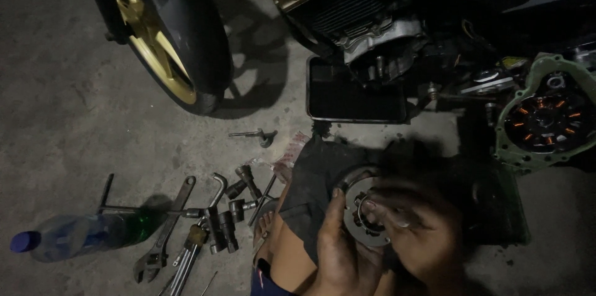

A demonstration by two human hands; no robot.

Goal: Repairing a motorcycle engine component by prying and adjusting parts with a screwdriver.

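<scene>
My left hand (335,252) holds a round metal engine part (360,209), a toothed disc with a raised rim, from below and on its left side. Over the disc's right side lies my right hand (413,224), blurred, with its fingers touching the disc's centre. Both hands are dark with grease. A black rag (316,178) lies under them, over my knee. Behind the hands stands a motorcycle with its engine (379,41) opened.
A black oil drain pan (357,94) sits under the engine. A green engine cover with copper coils (546,119) lies at the right. Wrenches and sockets (205,221) and a plastic bottle (74,234) lie on the concrete floor at the left. The gold-rimmed front wheel (167,41) stands behind them.
</scene>
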